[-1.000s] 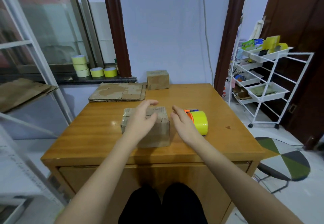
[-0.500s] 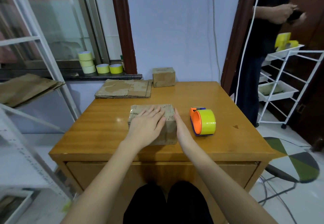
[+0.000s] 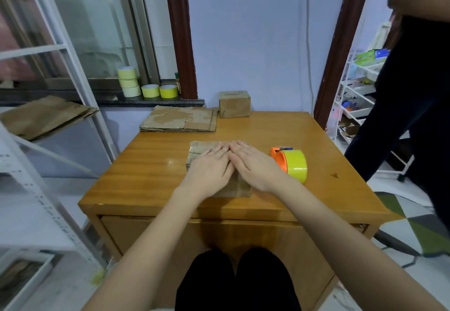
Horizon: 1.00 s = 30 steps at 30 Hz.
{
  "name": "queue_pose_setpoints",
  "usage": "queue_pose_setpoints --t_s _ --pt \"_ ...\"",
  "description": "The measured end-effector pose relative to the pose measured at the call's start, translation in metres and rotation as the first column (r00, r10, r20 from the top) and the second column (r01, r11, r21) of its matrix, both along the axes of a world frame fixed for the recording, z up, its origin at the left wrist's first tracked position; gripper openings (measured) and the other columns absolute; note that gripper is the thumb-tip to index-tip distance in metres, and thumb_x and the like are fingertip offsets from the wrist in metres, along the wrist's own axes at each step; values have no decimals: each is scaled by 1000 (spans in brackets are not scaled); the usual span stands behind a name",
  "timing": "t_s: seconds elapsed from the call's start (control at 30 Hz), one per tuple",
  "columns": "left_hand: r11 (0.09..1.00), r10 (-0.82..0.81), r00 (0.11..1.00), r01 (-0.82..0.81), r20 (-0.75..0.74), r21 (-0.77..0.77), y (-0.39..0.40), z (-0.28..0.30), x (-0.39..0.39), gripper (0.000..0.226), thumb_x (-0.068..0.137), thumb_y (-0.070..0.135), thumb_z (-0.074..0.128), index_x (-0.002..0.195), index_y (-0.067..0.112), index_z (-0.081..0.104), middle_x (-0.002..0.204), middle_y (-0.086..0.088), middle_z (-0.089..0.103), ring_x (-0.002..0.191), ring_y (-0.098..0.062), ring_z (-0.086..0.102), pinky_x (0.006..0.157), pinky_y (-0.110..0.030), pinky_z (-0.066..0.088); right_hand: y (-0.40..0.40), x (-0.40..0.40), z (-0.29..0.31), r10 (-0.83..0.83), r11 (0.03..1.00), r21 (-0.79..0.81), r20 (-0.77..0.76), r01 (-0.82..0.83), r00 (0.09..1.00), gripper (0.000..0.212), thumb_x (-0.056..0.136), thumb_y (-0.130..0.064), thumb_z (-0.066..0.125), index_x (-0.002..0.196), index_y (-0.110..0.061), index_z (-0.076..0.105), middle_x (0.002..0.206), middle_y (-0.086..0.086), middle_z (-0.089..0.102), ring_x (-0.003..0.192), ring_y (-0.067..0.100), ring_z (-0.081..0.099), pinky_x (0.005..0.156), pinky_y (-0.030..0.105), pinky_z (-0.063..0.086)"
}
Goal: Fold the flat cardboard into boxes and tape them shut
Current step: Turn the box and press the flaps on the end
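Cardboard makes up the small box near the front middle of the wooden surface, and both hands lie flat on its top, the left hand and right hand side by side with fingers straight and together, pressing down rather than gripping anything. Just to the right stands a tape dispenser with a yellow roll, while a stack of flat cardboard and another closed box sit at the far edge.
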<state>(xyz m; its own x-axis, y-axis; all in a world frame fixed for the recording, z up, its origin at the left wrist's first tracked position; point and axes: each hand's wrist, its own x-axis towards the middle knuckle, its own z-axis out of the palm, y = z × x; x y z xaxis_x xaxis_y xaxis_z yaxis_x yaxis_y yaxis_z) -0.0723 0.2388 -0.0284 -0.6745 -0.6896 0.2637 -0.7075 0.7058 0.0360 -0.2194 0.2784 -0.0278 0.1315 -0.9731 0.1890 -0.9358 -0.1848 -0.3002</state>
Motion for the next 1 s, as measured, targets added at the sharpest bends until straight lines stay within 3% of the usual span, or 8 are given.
queue_pose_setpoints --t_s 0.1,0.23,0.4,0.5,0.57,0.7,0.83,1.0 --pt "996 -2 997 9 -78 89 -4 6 9 54 102 43 27 149 16 30 155 0 29 144 -12 22 116 -27 15 2 -1 2 12 1000 12 -48 -12 999 52 105 -34 19 150 -9 23 159 5 19 147 13 12 120 27 5" --pt "996 66 998 -65 20 -54 -8 6 30 66 96 63 19 144 24 39 152 6 34 144 -11 22 119 -34 10 3 -5 4 30 1000 10 -86 -29 996 49 106 -29 23 149 -8 26 159 5 18 147 13 11 117 23 3" --pt "963 192 917 -108 -348 245 -6 -9 48 53 97 52 35 143 27 41 157 8 21 146 -7 9 117 -42 19 4 -3 -8 30 999 -18 240 -26 970 49 104 -27 35 148 -6 30 161 3 7 147 11 5 119 24 4" --pt "912 294 771 -49 -565 408 1 -15 38 62 97 44 46 150 18 28 160 4 8 146 -11 10 115 -36 16 13 1 -16 -72 997 58 568 48 820 67 100 -39 41 154 -13 10 160 -8 2 144 3 3 115 21 7" --pt "891 348 682 -27 -643 453 3 -17 33 64 96 38 51 150 16 26 160 3 9 145 -13 14 116 -36 16 18 5 -22 -123 992 115 737 57 664 73 99 -42 43 154 -20 2 154 -12 19 138 0 19 114 21 14" --pt "850 412 527 70 -743 522 1 -19 29 61 94 25 59 147 15 32 159 3 14 144 -13 20 118 -35 20 17 11 -27 -149 989 124 843 82 516 70 99 -38 46 154 -24 5 150 -7 34 134 6 34 116 31 25" --pt "852 379 593 75 -710 517 -1 -16 33 59 94 27 58 146 14 35 158 5 16 143 -13 20 115 -33 18 19 12 -25 -143 990 130 835 63 531 68 100 -34 46 154 -20 7 147 -9 33 131 1 30 113 22 22" --pt "841 326 678 111 -659 530 -8 -10 42 58 94 32 56 146 18 37 159 8 16 143 -12 20 114 -33 18 9 -7 -13 -151 981 37 768 193 623 53 101 -30 44 148 -13 27 158 0 18 145 13 15 117 30 15"
